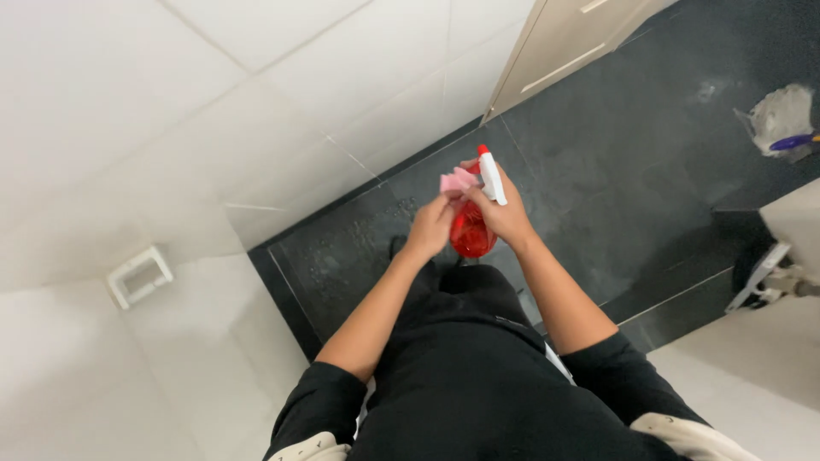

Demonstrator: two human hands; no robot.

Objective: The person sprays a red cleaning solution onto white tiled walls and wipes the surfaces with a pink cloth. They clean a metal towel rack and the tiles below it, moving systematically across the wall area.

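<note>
— Well, starting at the left: what's on the wall?

— A white holder (139, 275) fixed to the pale tiles, well apart from both hands. Nothing on that side stands in the way.

— And the left hand (430, 225)?

— Its fingers are pinched narrow on a small pink cloth (457, 181), held just left of the sprayer head and touching or nearly touching it.

— So where does the bottle lie from those fingers?

— The red bottle (469, 230) sits immediately to their right, in the middle of the view above the dark floor (615, 171). Its long axis runs near to far: red body nearer the person, white trigger head (492, 177) with its red nozzle tip at the far end, leaning slightly left.

— Who has it?

— The right hand (506, 215), wrapped around the neck from the right side. Whether a finger is on the trigger, I cannot tell.

— Which hand is nearer the nozzle?

— Both are close; the left one's cloth is just beside it.

— Further right?

— A beige door (564, 51) at the far end, a grey rag (779, 115) with a purple handle on the floor, and a white fixture (773, 273) at the edge. All well apart.
</note>
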